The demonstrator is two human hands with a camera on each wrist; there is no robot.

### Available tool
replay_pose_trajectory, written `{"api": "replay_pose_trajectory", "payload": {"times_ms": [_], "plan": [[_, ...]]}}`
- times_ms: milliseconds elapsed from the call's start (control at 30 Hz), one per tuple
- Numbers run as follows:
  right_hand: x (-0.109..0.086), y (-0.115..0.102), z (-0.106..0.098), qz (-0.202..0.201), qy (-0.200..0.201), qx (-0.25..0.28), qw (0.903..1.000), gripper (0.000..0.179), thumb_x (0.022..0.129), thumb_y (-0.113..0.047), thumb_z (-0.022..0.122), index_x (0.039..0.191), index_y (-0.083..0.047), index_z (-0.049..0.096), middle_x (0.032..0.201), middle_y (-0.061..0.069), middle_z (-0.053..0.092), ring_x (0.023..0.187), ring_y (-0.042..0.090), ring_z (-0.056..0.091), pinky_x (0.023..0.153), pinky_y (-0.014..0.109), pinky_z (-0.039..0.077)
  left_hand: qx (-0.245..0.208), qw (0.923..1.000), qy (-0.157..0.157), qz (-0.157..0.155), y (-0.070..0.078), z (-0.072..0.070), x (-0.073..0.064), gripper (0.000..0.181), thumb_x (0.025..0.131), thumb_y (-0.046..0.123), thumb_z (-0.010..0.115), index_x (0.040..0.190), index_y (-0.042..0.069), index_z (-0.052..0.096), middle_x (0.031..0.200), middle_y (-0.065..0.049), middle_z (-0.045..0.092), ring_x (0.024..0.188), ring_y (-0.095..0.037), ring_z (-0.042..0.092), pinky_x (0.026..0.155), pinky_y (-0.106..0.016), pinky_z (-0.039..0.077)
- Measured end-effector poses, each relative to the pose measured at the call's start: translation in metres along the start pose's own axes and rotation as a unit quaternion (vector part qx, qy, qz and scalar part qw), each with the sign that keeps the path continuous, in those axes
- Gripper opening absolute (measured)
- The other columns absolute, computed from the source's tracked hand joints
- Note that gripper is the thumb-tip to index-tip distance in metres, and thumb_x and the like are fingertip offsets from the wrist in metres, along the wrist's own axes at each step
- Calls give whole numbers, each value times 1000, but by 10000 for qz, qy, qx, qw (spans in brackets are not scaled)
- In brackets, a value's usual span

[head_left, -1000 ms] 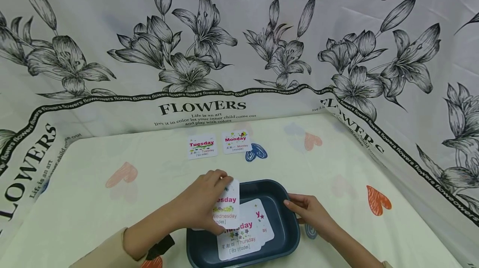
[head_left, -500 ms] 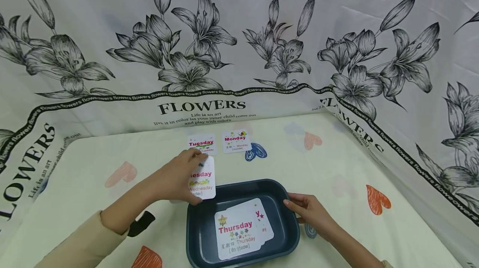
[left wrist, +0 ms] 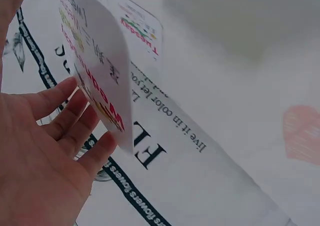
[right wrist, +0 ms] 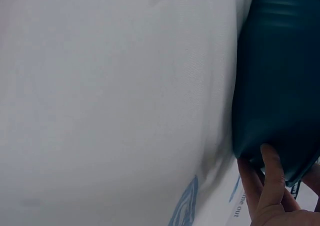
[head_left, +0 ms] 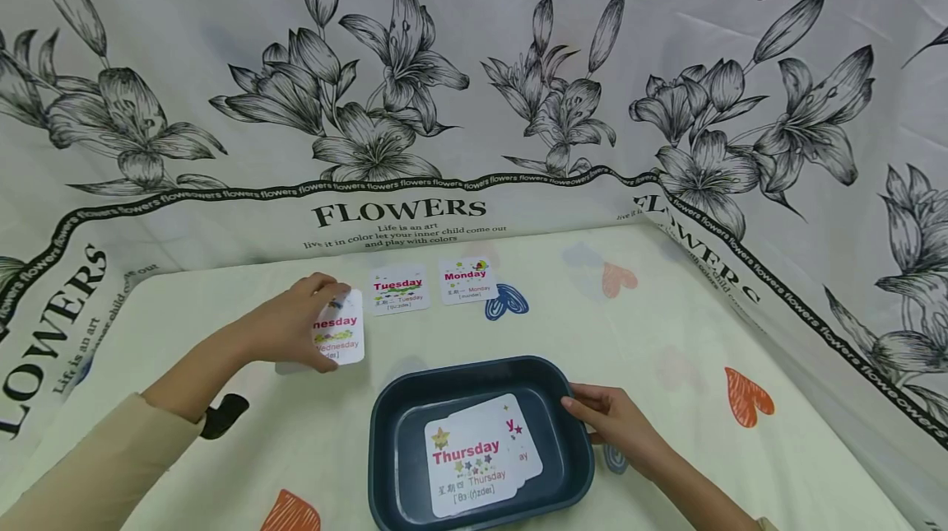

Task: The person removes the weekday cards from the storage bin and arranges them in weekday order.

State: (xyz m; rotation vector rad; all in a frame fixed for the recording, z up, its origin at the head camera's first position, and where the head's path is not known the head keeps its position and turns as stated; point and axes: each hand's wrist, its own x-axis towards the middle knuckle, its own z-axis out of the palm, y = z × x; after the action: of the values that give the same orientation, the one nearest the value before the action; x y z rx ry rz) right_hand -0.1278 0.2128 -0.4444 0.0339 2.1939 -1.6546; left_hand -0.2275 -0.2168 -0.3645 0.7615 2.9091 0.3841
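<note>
My left hand (head_left: 292, 325) pinches a white Wednesday card (head_left: 344, 333) by its top and bottom edges, left of the Tuesday card (head_left: 397, 291). In the left wrist view the Wednesday card (left wrist: 100, 60) bows slightly between fingertips and thumb. A Monday card (head_left: 469, 280) lies to the right of Tuesday, at the back of the table. My right hand (head_left: 615, 424) holds the right end of a dark blue tray (head_left: 400, 407). Inside it a Thursday card (head_left: 470, 461) partly covers other cards (head_left: 524, 436). In the right wrist view my fingers (right wrist: 272, 176) touch the tray's outer wall (right wrist: 275, 85).
A cream tablecloth (head_left: 666, 317) printed with hearts covers the table. Behind it and along both sides hangs a white curtain (head_left: 563, 210) with black flower drawings. A dark strap (head_left: 225, 416) shows under the left wrist.
My left hand has carried the Wednesday card out from over the tray, leftward and back, past the front of the Tuesday card. The right hand and tray have stayed in place.
</note>
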Motion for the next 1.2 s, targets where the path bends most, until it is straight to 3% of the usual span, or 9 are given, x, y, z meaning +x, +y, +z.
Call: {"api": "replay_pose_trajectory", "payload": {"times_ms": [200, 500, 1000, 1200], "plan": [[0, -1, 0, 7, -28, 26, 10000, 58, 90, -30, 58, 129, 11, 44, 122, 24, 57, 102, 30, 62, 71, 39, 55, -123, 9998, -119, -137, -26, -1, 2, 97, 56, 31, 85, 133, -3, 38, 130, -20, 37, 105, -30, 42, 84, -44, 44], [-1, -1, 0, 88, 68, 11, 9999, 58, 90, -31, 59, 129, 10, 45, 121, 24, 57, 102, 31, 62, 71, 39, 55, 118, 9991, -328, -255, -47, 13, 26, 97, 57, 29, 85, 133, -7, 36, 130, -25, 36, 108, -36, 43, 93, -54, 39], [1, -1, -1, 131, 63, -50, 9999, 58, 89, -32, 59, 128, 10, 47, 121, 24, 57, 102, 31, 62, 70, 40, 55, -235, 9914, -818, -992, -71, 29, 73, 103, 61, 21, 85, 139, -8, 24, 134, -28, 24, 110, -37, 39, 100, -55, 32], [1, -2, 1, 132, 50, -67, 9999, 58, 90, -31, 59, 128, 10, 46, 122, 25, 56, 103, 32, 62, 70, 40, 55, -209, 9856, -1144, -1231, -67, 32, 83, 103, 62, 22, 85, 141, -4, 24, 138, -25, 24, 118, -38, 36, 101, -58, 29]]}}
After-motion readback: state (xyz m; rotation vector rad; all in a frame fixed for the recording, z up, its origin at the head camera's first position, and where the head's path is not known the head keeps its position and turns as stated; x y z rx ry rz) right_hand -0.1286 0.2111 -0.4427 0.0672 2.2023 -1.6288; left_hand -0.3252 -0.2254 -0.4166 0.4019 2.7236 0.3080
